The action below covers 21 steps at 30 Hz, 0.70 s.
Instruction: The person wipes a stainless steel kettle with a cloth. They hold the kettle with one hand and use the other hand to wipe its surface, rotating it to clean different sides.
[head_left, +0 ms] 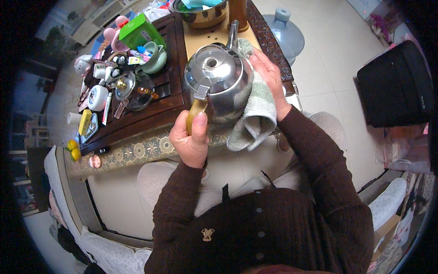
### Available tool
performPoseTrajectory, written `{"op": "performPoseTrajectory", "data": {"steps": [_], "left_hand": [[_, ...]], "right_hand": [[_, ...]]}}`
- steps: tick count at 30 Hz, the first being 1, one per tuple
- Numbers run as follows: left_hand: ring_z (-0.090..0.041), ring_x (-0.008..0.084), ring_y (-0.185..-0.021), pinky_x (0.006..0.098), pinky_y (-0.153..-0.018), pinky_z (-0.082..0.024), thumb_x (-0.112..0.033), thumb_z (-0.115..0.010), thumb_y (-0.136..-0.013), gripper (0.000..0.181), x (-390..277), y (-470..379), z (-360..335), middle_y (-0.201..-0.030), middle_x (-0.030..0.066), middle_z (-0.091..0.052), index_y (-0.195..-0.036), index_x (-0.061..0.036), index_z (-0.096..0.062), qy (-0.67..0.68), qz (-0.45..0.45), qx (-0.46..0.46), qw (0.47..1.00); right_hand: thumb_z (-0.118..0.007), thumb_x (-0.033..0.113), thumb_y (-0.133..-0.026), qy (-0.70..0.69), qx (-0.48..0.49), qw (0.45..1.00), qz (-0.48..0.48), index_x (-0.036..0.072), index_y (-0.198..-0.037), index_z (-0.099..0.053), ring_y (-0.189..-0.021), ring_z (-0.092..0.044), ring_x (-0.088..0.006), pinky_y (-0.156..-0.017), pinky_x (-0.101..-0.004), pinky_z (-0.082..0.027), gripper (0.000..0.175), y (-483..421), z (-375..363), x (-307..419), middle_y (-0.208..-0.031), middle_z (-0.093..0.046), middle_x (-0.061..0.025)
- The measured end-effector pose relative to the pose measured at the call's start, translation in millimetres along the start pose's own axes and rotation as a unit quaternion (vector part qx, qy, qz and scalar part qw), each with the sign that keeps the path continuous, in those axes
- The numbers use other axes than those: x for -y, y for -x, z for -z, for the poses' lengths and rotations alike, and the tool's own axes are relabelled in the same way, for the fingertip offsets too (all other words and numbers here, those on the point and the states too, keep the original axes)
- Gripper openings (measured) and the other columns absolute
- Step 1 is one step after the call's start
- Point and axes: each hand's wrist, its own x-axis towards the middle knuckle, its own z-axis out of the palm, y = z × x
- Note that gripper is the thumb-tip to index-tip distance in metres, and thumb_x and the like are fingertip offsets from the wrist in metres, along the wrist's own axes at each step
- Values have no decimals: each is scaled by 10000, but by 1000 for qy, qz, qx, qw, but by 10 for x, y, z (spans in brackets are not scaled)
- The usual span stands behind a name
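A shiny stainless steel kettle (pixel 226 104) is held at the front edge of the dark wooden table (pixel 171 85), its spout pointing away from me. My left hand (pixel 190 138) grips the yellowish handle (pixel 195 114) on the near side. A green and white striped towel (pixel 261 99) is pressed to the kettle's right side by my right hand (pixel 268 75), its lower end hanging in a loose fold. The kettle's lid (pixel 212 62) has a round knob with a dark centre. Whether the kettle's base touches the table is hidden.
To the left are a green box (pixel 142 31), a pale green cup (pixel 155 60), a glass teapot (pixel 140 97) and a white round jar (pixel 98 98). A patterned bowl (pixel 202 17) stands behind the kettle. A large water bottle (pixel 285 34) is on the floor, and a black stool (pixel 395 85) stands right.
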Motion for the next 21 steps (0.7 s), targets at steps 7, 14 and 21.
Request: {"op": "performPoseTrajectory", "data": {"steps": [7, 14, 21], "left_hand": [[-375, 8, -525, 202, -475, -268, -307, -696, -861, 292, -158, -147, 375, -633, -68, -476, -790, -53, -571, -1, 58, 77, 995], [-406, 23, -515, 184, -483, -306, -436, -682, -879, 444, -200, -378, 626, -628, -39, -508, -968, -7, -610, 82, 20, 80, 993], [-585, 199, -1057, 351, -890, -514, -395, -747, -868, 729, -34, -344, 353, -1231, 70, -552, -1393, -36, -389, 171, -18, 38, 984]], "right_hand": [[-644, 243, -966, -88, 74, 993, -36, 48, -1239, -607, -1014, -593, -83, -892, -246, -474, 337, -90, 118, 287, -1118, -664, -26], [-643, 184, -938, -76, 38, 996, 18, 27, -1097, -605, -798, -606, -80, -692, -218, -523, 227, 179, -66, 674, -999, -651, -54], [-636, 156, -926, -91, -85, 987, 102, 23, -1039, -609, -685, -542, -65, -609, -205, -431, 176, 279, -146, 926, -896, -624, -26]]}}
